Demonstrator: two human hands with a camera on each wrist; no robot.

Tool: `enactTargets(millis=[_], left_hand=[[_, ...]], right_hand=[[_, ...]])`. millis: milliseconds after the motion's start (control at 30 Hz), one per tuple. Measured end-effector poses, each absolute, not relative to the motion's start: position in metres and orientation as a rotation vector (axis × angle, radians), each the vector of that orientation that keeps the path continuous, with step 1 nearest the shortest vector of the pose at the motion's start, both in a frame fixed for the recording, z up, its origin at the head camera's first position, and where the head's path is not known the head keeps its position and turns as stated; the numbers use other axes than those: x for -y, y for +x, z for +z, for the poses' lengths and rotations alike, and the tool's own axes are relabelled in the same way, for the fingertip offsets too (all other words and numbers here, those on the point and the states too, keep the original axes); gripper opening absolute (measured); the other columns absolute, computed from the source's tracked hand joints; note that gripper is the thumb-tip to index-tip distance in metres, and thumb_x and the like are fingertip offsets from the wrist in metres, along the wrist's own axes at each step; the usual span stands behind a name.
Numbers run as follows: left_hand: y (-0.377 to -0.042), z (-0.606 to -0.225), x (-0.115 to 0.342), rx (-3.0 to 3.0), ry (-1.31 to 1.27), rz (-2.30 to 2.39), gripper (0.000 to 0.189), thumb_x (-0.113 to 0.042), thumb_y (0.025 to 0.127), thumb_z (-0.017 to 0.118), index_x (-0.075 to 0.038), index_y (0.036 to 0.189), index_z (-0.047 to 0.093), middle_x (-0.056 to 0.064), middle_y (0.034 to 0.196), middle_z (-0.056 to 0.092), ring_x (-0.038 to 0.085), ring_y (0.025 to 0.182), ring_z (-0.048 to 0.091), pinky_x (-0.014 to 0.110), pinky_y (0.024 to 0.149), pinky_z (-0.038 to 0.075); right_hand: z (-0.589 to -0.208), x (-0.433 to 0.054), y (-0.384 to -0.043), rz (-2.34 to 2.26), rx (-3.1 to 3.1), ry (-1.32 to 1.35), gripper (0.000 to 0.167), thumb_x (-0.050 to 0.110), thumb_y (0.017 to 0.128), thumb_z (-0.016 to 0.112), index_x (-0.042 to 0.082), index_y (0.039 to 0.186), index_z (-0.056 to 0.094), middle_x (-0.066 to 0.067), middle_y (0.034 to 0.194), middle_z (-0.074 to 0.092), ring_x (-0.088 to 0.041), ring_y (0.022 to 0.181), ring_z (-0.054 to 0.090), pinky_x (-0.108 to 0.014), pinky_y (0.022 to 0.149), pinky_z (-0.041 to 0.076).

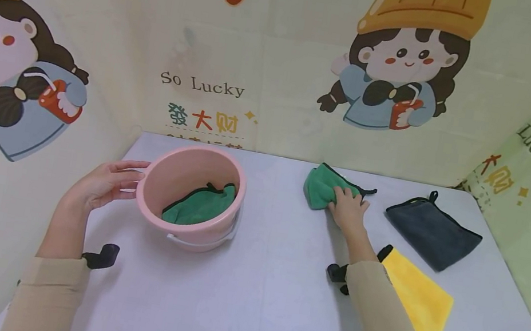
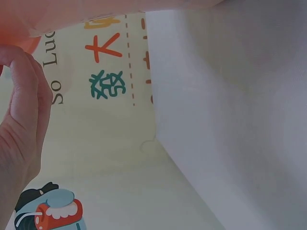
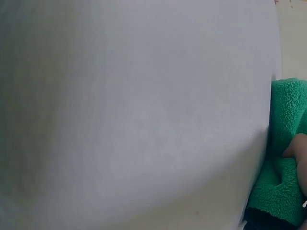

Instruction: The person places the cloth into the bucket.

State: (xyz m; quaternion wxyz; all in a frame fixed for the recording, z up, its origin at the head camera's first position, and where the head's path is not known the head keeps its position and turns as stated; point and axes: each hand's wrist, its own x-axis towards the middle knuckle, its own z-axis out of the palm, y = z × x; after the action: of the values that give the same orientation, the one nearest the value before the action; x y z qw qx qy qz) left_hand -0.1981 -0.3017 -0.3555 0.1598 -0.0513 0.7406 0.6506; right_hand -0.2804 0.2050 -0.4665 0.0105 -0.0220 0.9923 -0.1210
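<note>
My left hand (image 1: 108,182) touches the left side of a pink bucket (image 1: 196,156) with its fingers fairly straight. Inside the bucket lies a green cloth with black edging (image 1: 202,206). Toward the back of the table, my right hand (image 1: 349,210) pinches a second green cloth (image 1: 319,187), bunched up, its black loop sticking out to the right. The right wrist view shows that cloth's fluffy folds (image 3: 288,108) pressed in by a finger; the rest of the hand is cut off there.
A dark grey cloth (image 1: 432,231) lies flat at the right. Partly under the right forearm is a yellow cloth (image 1: 419,294) with black edging. The bucket's white handle (image 1: 203,243) hangs down in front. A printed curtain (image 1: 290,77) borders the white table (image 1: 242,312) behind.
</note>
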Motion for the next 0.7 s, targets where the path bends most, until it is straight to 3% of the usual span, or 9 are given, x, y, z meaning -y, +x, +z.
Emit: enactTargets(millis=[333,700], left_hand=[[-0.198,-0.355,0.301,-2.133,-0.142,1.840,0.062,-0.028,0.086,0.064,-0.009,0.137,0.036,-0.016,0.098,0.062,0.006,0.087,0.065,0.025,0.076,0.052],[-0.199,-0.355,0.301,-2.136,-0.166,1.822,0.065,-0.030,0.084,0.065,-0.009,0.137,0.035,-0.017,0.098,0.061,0.005,0.087,0.065,0.024,0.077,0.052]], right_hand=[[-0.463,-0.204,-0.278,-0.438,-3.208,-0.104,0.040,0.024,0.095,0.047,0.007,0.129,0.040,-0.024,0.126,0.041,-0.049,0.110,0.038,-0.065,0.090,0.020],[-0.435,-0.187,-0.271,-0.523,-3.320,-0.178,0.034,0.024,0.093,0.048,0.008,0.123,0.044,-0.020,0.112,0.045,-0.041,0.094,0.044,-0.055,0.081,0.025]])
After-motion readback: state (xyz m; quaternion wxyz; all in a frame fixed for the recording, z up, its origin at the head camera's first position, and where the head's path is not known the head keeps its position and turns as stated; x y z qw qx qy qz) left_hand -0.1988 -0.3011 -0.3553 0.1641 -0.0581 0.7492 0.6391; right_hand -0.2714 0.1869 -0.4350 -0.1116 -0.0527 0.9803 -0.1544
